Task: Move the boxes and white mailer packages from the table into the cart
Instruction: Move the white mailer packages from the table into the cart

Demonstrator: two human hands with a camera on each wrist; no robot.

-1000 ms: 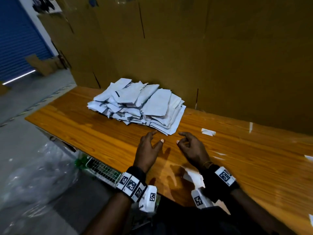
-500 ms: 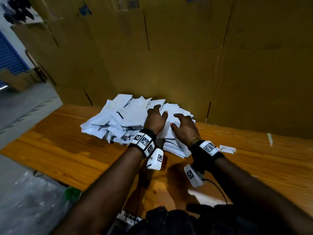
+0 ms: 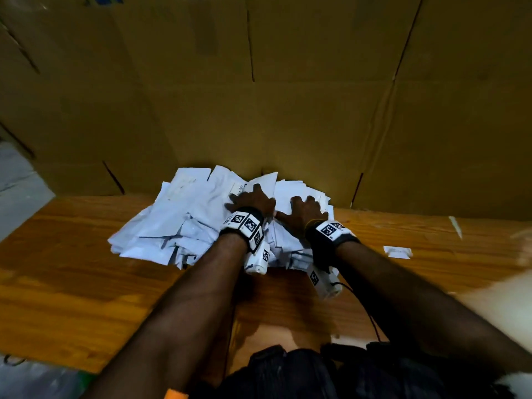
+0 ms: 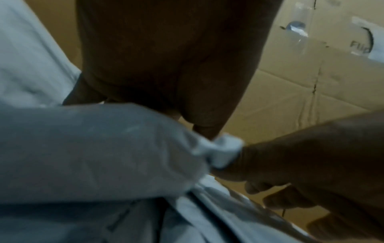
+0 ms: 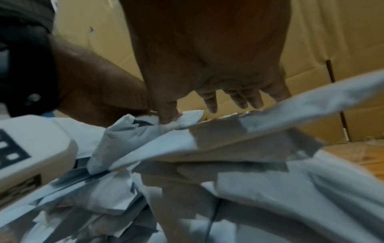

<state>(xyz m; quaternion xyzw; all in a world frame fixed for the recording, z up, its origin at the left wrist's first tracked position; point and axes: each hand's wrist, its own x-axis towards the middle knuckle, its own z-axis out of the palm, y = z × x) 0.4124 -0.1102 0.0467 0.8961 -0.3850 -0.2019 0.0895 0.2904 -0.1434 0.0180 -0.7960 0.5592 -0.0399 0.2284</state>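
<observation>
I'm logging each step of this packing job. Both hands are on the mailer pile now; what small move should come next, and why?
Probably curl both hands around a bundle and lift. The left hand and right hand lie atop the white mailers, which are still heaped on the table against the cardboard boxes.

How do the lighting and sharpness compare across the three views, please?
Head view: dim, warm, fairly sharp, arm shadows on the table. Left wrist view: smeared and dark, left hand a silhouette. Right wrist view: brighter, mailers soft-edged.
</observation>
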